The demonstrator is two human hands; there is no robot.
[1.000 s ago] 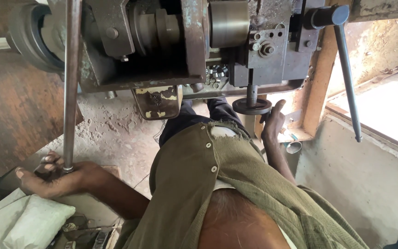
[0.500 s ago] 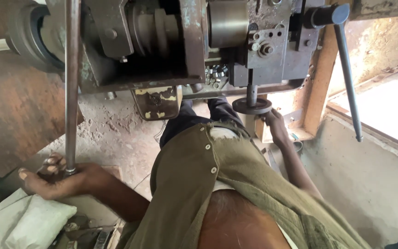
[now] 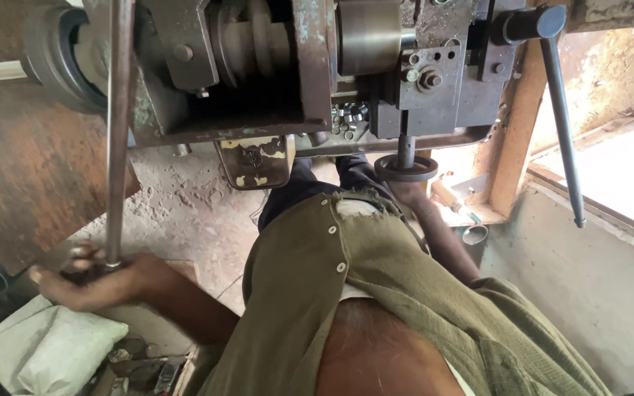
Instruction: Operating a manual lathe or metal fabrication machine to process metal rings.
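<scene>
Right hand (image 3: 410, 192) dropped below the handwheel (image 3: 406, 168), grip hidden; left hand (image 3: 100, 277) clenches rod (image 3: 117, 132).

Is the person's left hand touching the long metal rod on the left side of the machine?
Touching. The head view shows the left hand closed around the lower end of the long metal rod, its fingers wrapped on the rod with no gap.

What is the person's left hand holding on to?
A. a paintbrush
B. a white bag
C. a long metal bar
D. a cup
C: the left hand is wrapped around the bottom end of the long metal bar that hangs down from the machine, with the white bag lying untouched below it.
</scene>
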